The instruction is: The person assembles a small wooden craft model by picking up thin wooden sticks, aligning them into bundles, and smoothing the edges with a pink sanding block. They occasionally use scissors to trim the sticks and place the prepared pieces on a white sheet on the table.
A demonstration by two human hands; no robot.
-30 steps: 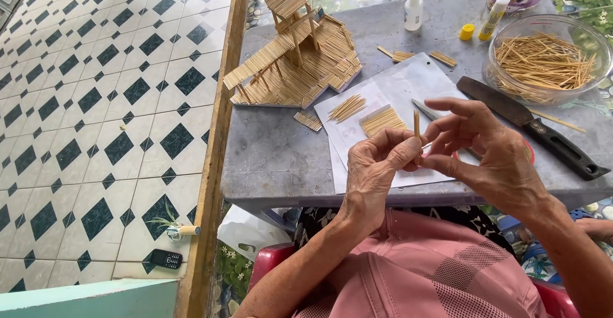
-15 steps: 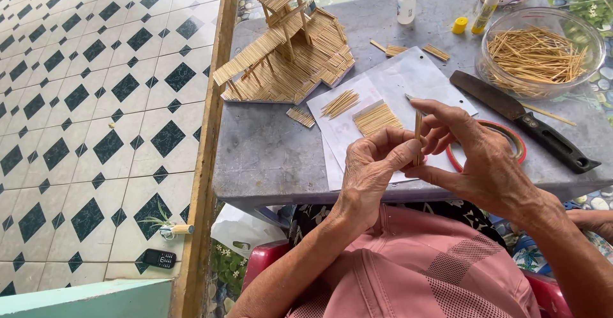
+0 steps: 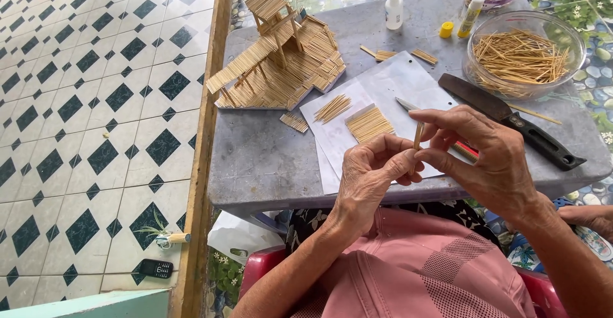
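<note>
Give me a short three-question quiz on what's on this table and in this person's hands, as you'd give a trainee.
1. True or false: the glass bowl of sticks stands on the table's left side.
2. What do the left hand and right hand pinch between them?
A. a thin wooden stick
B. the knife
C. the glue bottle
3. What lies on the white paper nearest the hands?

Key
1. False: it is at the far right.
2. A, the stick.
3. A flat panel of sticks, side by side.
</note>
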